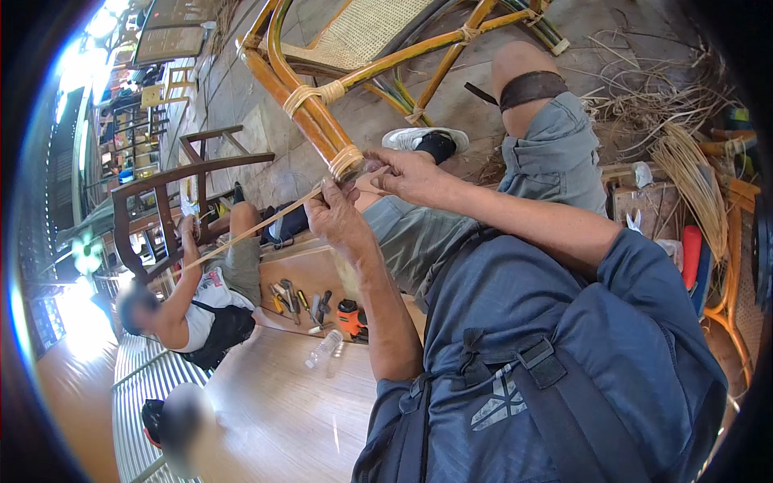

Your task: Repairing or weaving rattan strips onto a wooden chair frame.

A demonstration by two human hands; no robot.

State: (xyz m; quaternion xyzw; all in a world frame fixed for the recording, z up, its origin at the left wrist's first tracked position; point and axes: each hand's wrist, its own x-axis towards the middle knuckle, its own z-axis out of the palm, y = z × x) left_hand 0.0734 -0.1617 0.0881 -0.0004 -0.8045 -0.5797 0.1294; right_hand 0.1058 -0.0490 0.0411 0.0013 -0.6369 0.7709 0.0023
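Observation:
A rattan chair with a woven cane seat lies tipped, one leg pointing toward me. Pale cane binding wraps that leg near its end, and another wrap sits higher up at a joint. My left hand is closed just below the leg's end, thumb and fingers pinching a long cane strip. From there the strip runs taut down to the left. My right hand grips the leg's end with curled fingers, whose tips are partly hidden.
Hand tools, an orange-and-black tool and a clear plastic bottle lie by the bench at my left. Another person works there on a dark wooden frame. Loose cane strips pile up at right.

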